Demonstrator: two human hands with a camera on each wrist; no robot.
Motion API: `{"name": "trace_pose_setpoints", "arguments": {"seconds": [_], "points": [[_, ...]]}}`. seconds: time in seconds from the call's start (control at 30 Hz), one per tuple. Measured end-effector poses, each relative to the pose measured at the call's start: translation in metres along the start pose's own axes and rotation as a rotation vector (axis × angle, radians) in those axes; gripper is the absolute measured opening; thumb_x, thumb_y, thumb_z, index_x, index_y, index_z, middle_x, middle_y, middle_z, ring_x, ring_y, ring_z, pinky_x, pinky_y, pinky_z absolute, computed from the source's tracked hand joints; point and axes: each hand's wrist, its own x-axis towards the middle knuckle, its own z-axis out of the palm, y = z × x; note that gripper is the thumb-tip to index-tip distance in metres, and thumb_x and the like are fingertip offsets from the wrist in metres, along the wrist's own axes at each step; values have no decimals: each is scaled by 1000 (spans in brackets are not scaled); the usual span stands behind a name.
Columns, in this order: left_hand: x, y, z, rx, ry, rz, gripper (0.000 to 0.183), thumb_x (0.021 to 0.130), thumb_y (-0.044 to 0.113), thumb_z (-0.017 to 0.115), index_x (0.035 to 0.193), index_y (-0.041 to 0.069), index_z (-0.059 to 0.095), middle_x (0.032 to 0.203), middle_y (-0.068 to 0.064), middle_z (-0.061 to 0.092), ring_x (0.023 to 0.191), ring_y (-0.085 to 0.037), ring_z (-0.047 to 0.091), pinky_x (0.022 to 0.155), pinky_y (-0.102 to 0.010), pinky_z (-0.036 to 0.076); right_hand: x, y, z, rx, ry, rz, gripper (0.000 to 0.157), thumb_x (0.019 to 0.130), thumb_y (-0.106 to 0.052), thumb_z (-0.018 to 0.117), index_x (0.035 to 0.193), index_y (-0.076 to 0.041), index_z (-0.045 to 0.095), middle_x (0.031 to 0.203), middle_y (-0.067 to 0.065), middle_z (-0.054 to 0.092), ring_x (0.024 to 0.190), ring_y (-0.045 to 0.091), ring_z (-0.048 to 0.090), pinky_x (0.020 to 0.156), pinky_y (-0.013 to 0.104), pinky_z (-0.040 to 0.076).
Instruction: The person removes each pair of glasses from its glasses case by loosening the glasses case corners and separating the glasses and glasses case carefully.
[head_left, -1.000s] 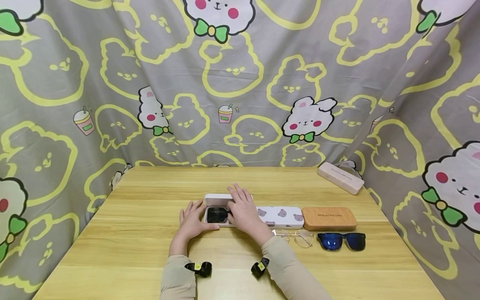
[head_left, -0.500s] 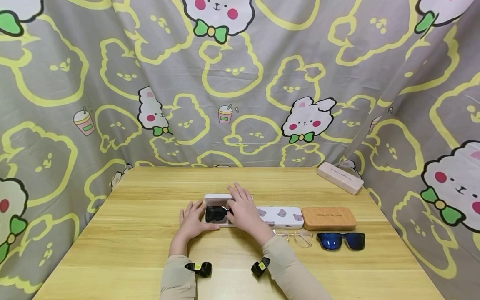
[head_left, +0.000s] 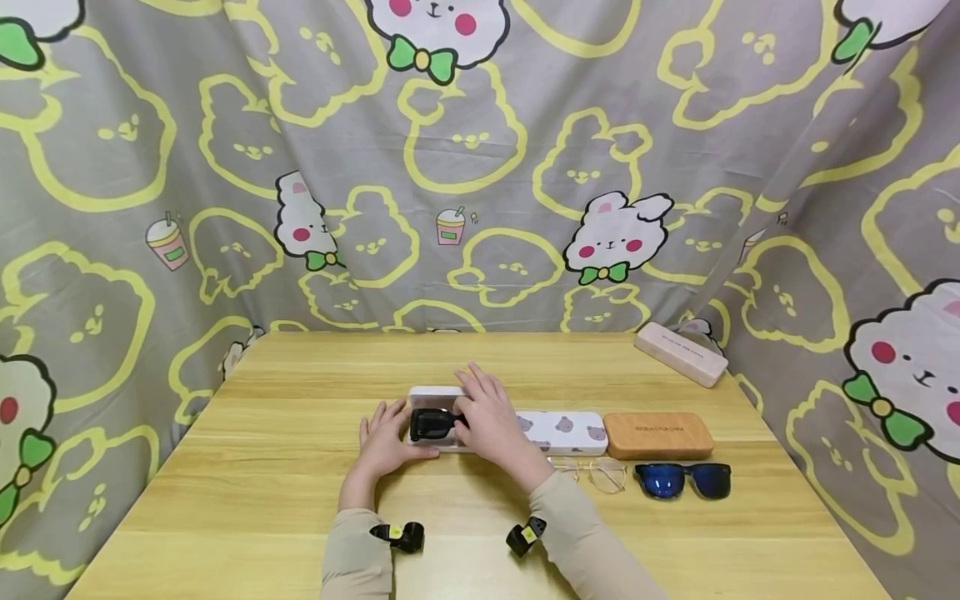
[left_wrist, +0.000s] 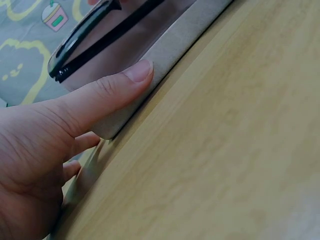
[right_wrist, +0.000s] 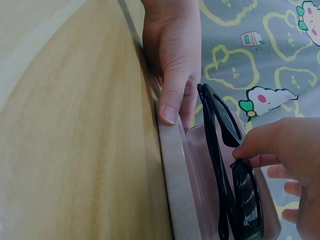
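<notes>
An eyeglass case stands with its lid raised near the middle of the table, pinkish inside in the wrist views. My left hand holds its left end, the thumb lying over the front rim and the other fingers partly hidden behind. My right hand pinches black sunglasses at the bridge between thumb and fingertips, as the right wrist view shows. Their temples are folded and face me. The sunglasses are tilted up over the case's open tray, with part of them hidden by my right hand in the head view.
Right of the case lie a white bear-print case and an orange-brown case. In front are thin-framed clear glasses and blue-lensed sunglasses. A pale pink case sits at the back right, near the curtain.
The black sunglasses have risen and tipped up from lying inside the case, pinched by my right hand. My left hand has stayed on the case's left end.
</notes>
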Motion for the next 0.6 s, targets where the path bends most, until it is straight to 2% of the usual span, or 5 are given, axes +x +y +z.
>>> {"name": "trace_pose_setpoints", "arguments": {"seconds": [0.3,0.6], "points": [[0,0,-1,-13,-10,8,92,65,54,85,142,17,52,158,-13,32,149,-45,8,114,-70,-5,-3,-2,-12,-4,29,-18,4,80,-18,66,82,-16,69,147,10,48,145,34,33,115,51,33],[0,0,0,1,9,21,92,63,52,86,141,16,53,157,-16,34,148,-47,11,114,-71,-2,-11,-4,-21,-23,90,-69,6,78,-17,72,82,-14,68,143,13,52,141,38,39,114,52,35]]}}
